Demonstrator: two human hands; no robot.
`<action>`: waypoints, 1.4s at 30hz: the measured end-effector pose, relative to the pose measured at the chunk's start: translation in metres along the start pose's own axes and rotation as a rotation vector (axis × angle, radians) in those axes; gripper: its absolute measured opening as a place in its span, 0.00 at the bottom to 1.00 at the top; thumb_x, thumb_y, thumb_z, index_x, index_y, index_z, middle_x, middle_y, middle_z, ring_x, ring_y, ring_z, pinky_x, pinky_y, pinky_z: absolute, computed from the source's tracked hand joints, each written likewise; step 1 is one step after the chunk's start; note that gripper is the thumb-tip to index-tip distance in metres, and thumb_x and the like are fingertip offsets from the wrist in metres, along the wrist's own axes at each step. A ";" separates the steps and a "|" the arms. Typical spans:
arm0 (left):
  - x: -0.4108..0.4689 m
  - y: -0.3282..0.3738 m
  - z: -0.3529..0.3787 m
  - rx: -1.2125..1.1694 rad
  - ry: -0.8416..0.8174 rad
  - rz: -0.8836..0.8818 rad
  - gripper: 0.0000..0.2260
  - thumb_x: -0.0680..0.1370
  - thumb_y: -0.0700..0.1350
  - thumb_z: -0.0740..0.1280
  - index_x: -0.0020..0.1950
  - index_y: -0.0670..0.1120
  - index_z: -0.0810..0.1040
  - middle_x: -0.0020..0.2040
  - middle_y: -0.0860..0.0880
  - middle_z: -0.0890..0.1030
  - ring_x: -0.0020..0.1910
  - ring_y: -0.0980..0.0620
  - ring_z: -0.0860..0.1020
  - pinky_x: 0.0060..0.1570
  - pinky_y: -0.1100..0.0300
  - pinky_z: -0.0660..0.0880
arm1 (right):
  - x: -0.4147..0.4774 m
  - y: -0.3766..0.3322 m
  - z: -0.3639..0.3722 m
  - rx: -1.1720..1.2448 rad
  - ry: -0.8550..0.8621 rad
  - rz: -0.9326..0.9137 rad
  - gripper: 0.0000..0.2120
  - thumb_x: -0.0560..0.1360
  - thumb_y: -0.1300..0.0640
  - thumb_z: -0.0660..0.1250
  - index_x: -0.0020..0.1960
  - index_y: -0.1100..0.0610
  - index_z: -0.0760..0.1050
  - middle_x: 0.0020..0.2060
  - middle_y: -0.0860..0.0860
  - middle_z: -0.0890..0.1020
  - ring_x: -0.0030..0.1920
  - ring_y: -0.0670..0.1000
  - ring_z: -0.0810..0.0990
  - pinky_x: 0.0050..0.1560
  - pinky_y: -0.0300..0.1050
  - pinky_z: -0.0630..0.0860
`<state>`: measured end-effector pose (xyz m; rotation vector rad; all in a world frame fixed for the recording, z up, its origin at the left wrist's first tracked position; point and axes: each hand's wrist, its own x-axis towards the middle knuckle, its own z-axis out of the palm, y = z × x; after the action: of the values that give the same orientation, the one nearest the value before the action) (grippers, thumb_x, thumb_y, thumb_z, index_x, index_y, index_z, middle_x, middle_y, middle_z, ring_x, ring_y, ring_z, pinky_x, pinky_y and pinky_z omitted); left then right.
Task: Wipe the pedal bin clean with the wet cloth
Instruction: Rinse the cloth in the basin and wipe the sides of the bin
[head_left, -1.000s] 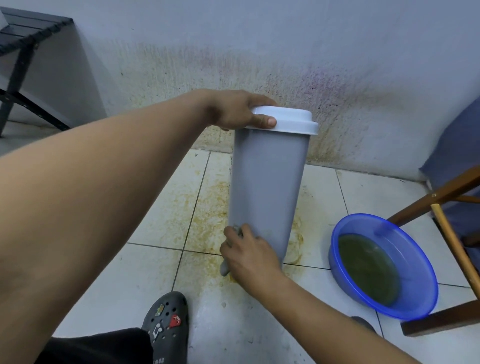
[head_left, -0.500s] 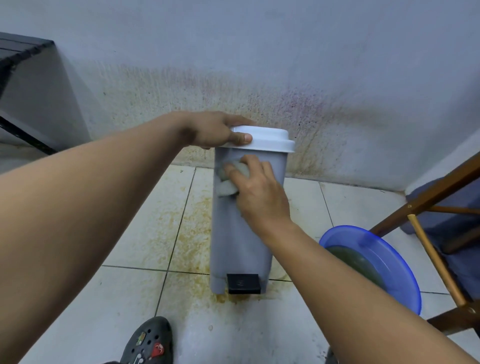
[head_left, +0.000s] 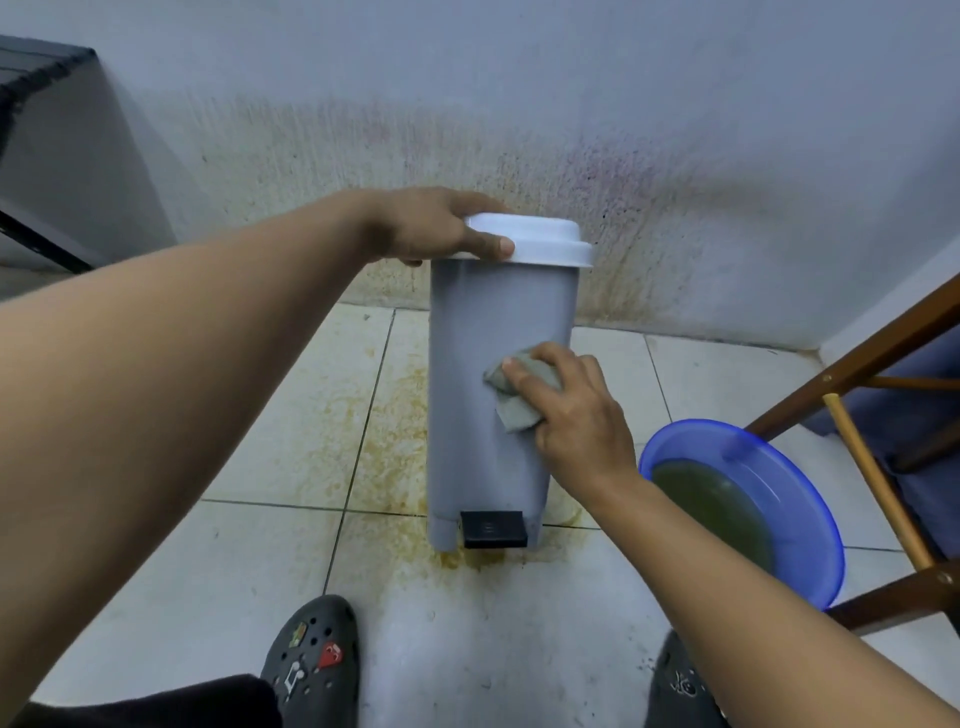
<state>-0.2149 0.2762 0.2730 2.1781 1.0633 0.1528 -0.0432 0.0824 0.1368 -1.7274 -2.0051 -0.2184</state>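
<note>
On the bin (head_left: 493, 364) we press the cloth (head_left: 511, 397) w/ right hand (head_left: 576, 415); left hand (head_left: 431, 223) grips the lid (head_left: 540, 236). Push too hard & it tips.

Smooth matt plastic pedal bin (head_left: 488, 415), damp cloth (head_left: 511, 397), translucent plastic basin (head_left: 810, 519).

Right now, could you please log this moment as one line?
left hand: steadying lid | right hand: pressing wet cloth on pedal bin front | bin: upright

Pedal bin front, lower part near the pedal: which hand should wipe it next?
Right. The right hand already presses the wet cloth on the pedal bin front, above the pedal. The left hand grips the lid, likely steadying it.
</note>
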 end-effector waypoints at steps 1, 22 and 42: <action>-0.001 0.001 0.001 0.023 0.009 0.017 0.31 0.74 0.68 0.71 0.76 0.63 0.68 0.70 0.55 0.73 0.66 0.48 0.74 0.60 0.47 0.76 | -0.011 0.000 0.004 -0.008 -0.036 -0.043 0.23 0.71 0.62 0.60 0.64 0.48 0.77 0.63 0.51 0.73 0.52 0.59 0.72 0.32 0.50 0.77; -0.010 0.006 0.002 0.122 0.121 0.042 0.35 0.69 0.64 0.77 0.75 0.63 0.71 0.69 0.55 0.74 0.66 0.49 0.73 0.65 0.51 0.70 | -0.141 0.030 0.030 0.150 -0.360 0.337 0.26 0.71 0.69 0.65 0.61 0.44 0.79 0.60 0.44 0.67 0.59 0.51 0.69 0.43 0.50 0.78; -0.016 0.008 0.010 0.076 0.168 0.005 0.31 0.71 0.64 0.76 0.73 0.65 0.72 0.67 0.54 0.74 0.60 0.46 0.77 0.56 0.44 0.81 | -0.210 -0.015 0.074 0.362 -0.241 0.500 0.31 0.75 0.66 0.63 0.71 0.37 0.71 0.60 0.37 0.64 0.59 0.46 0.71 0.48 0.41 0.76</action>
<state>-0.2163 0.2559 0.2734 2.2677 1.1731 0.3070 -0.0581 -0.0759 -0.0200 -2.0013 -1.5632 0.5073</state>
